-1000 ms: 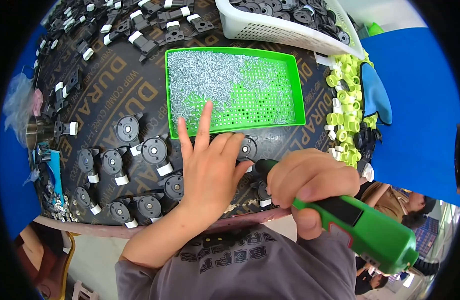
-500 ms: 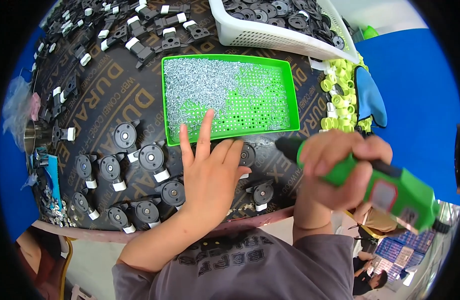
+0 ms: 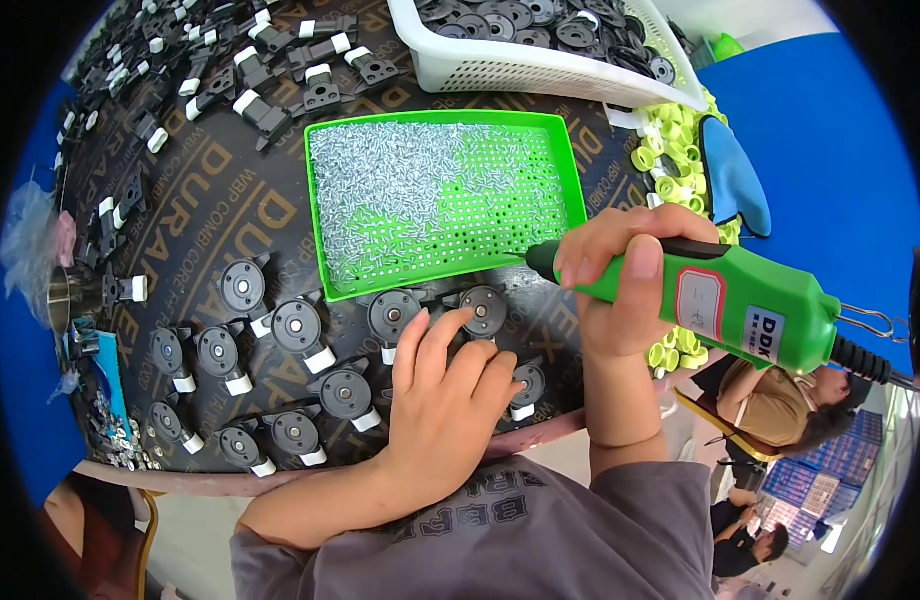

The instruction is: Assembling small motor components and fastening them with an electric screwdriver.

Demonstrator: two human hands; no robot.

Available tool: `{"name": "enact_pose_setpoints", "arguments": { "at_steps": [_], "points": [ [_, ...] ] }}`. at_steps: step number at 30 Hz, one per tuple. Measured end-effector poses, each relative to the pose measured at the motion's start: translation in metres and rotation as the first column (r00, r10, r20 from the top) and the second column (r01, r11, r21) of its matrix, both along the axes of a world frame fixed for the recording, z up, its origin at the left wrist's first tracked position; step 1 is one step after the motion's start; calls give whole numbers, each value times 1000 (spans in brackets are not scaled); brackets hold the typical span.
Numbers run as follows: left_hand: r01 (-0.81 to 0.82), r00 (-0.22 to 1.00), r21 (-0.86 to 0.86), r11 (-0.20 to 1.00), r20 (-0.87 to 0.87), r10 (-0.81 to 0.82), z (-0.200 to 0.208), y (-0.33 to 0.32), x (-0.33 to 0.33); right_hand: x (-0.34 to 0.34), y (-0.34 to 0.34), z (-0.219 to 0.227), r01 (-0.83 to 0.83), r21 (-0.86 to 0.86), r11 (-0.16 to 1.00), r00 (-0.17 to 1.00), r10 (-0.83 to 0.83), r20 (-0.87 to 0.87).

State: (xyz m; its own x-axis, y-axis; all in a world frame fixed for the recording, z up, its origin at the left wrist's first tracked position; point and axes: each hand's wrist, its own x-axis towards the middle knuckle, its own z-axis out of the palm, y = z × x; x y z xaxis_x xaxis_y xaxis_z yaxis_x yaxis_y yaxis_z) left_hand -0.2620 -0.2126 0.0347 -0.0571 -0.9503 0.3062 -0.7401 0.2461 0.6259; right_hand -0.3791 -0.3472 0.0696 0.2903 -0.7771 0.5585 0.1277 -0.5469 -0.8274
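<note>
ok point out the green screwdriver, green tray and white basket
Green screwdriver [image 3: 737,290], head view: middle of its body.
Green tray [image 3: 573,180], head view: right wall.
White basket [image 3: 540,76], head view: near wall.

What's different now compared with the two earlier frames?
The left hand drew back from the tray toward the body, over the black wheels. The right hand moved the driver forward, its tip now by the tray's near edge. Unchanged: the right grip on the driver, the screws.
</note>
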Motion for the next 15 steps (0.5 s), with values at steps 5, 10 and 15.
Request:
{"name": "enact_pose_setpoints", "arguments": {
  "at_steps": [5,10,15],
  "points": [
    [15,999,-3,1000,-31,-15,0,2,0,2,0,-5,18,-36,999,998,-16,66],
    [19,1000,-17,1000,-12,-20,-3,5,-3,-3,2,-7,-2,-24,1000,1000,3,24],
    [21,999,-21,1000,33,-20,3,12,-6,-4,7,-6,57,-1,998,994,-56,96]
  ]
}}
